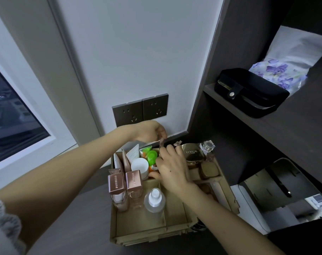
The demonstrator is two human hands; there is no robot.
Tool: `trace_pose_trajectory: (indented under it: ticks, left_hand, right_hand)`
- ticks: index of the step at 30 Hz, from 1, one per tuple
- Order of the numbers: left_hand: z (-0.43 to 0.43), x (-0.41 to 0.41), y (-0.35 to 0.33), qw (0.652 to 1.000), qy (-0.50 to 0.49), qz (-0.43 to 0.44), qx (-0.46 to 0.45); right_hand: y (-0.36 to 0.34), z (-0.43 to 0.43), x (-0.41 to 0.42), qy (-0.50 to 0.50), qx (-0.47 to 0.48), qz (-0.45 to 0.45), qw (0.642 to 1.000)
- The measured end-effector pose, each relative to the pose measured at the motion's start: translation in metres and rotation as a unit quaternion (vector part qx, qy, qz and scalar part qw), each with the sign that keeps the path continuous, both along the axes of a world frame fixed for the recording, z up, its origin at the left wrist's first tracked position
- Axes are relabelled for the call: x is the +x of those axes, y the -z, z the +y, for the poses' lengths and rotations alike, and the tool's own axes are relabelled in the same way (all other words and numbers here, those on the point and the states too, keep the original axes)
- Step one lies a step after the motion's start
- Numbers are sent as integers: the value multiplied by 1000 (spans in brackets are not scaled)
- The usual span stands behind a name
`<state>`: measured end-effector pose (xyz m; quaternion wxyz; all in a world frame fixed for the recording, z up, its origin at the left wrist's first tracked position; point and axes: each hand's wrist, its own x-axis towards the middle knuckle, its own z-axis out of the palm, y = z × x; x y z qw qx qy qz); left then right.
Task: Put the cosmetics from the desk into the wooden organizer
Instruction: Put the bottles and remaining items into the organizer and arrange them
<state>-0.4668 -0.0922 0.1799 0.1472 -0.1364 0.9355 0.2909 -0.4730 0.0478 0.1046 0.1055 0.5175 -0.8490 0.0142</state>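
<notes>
The wooden organizer (174, 212) stands on the dark desk against the wall. It holds two rose-gold capped bottles (124, 183), a clear spray bottle (154, 199), a white jar (139, 165), white tubes (133, 152), green-capped items (151, 156) and a gold L'Oreal jar (192, 153). My left hand (151, 131) hovers over the back of the organizer and pinches a thin pinkish item (161, 143). My right hand (170, 168) reaches into the middle compartment with curled fingers among the green and orange items; what it holds is hidden.
Two dark wall sockets (140, 111) sit just behind the organizer. A dark shelf unit on the right carries a black case (248, 92) and a floral bag (277, 74). A mirror (285, 190) leans at the lower right. A window (9, 111) is at the left.
</notes>
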Motion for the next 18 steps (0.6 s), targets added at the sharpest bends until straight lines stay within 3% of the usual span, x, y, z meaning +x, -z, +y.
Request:
trace_pose_trajectory:
  ticks: [5,11,18]
  left_hand:
    - [0,0,0,1000,-4,1,4]
    - [-4,1,3,1000,-7,2,7]
    - [-2,-1,8,1000,0,6,-25]
  right_hand:
    - [4,-2,-1,32,-40,23,998]
    - [-9,-2,-18,66,-128,-30,989]
    - [-39,-17,-42,98,-86,-106,986]
